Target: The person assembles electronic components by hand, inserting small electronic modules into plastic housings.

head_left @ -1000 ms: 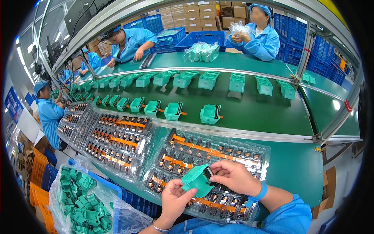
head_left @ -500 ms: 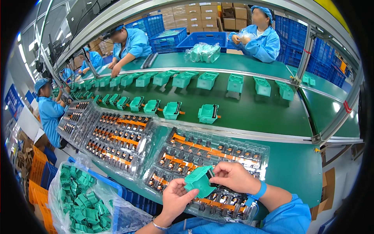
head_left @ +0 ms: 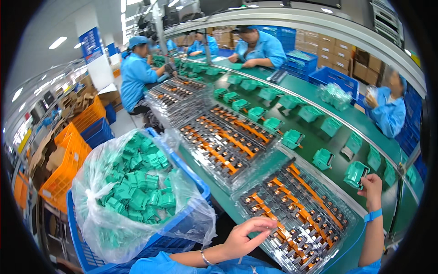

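Observation:
My right hand (head_left: 372, 188), with a blue band round its wrist, is stretched out to the right over the dark green belt. Thumb and fingers pinch a green plastic housing (head_left: 355, 174) by its edge, where a black part shows. Above the near clear plastic tray (head_left: 350, 223), my left hand (head_left: 250, 234) holds nothing, its fingers loosely stretched and the thumb apart. Rows of small black parts with orange flat ribbons fill that tray. A green housing with a black part (head_left: 323, 159) sits on the belt, left of my right hand.
A blue crate (head_left: 206, 185) at left holds a clear bag of loose green housings (head_left: 139, 182). More filled trays (head_left: 228, 141) lie beyond the near one. Two rows of housings line the belt. Co-workers in blue sit across and at far left. A metal frame (head_left: 319, 28) spans overhead.
The view has swung left. My right hand has carried the housing from above the tray out over the belt. My left hand has let go of it and stayed by the tray.

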`<action>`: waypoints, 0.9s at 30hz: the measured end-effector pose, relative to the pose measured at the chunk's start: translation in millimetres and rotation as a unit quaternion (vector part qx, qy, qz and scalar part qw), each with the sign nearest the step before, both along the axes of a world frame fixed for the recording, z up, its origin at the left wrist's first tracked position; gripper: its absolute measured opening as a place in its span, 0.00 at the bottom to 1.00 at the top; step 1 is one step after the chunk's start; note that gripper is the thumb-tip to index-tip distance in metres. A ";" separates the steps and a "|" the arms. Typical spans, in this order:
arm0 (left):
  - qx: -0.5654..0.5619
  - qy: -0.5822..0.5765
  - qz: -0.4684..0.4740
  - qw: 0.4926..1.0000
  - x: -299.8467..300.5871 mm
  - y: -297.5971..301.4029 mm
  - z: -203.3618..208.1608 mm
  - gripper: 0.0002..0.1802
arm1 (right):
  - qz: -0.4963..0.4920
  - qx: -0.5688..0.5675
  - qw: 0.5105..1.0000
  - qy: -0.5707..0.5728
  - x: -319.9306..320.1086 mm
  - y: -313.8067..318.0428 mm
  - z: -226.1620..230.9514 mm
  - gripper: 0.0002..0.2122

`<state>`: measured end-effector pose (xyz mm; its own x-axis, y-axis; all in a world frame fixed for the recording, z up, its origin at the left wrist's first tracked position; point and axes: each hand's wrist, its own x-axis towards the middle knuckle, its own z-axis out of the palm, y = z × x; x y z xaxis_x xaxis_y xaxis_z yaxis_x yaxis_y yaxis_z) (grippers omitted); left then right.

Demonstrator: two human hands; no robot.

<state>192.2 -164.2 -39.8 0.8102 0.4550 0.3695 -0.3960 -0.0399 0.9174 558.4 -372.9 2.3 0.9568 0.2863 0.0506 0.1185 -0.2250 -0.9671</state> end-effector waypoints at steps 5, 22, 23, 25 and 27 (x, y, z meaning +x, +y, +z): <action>0.198 0.026 0.171 0.965 -65.4 30.8 37.9 0.11 | -0.004 -0.010 0.994 0.106 68.7 9.6 -46.1 0.06; 0.431 0.590 0.208 0.650 -183.2 252.6 -43.5 0.24 | 0.001 -0.069 0.998 0.015 17.4 53.1 -40.5 0.11; 0.445 0.596 0.187 0.641 -185.1 255.7 -48.0 0.23 | 0.013 -0.051 0.998 -0.023 0.2 61.4 -29.1 0.12; 0.466 0.608 0.170 0.620 -184.7 256.0 -48.2 0.23 | 0.124 -0.018 0.991 0.037 -29.7 74.7 -3.1 0.12; 0.483 0.624 0.163 0.592 -186.4 254.4 -45.6 0.22 | 0.260 -0.026 0.960 0.097 -61.2 94.7 12.8 0.13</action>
<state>5.8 90.2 -85.3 0.6542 0.7267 -0.2098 0.7391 -0.6731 -0.0266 497.2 -278.2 15.2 0.6734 0.7258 -0.1405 0.0471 -0.2317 -0.9716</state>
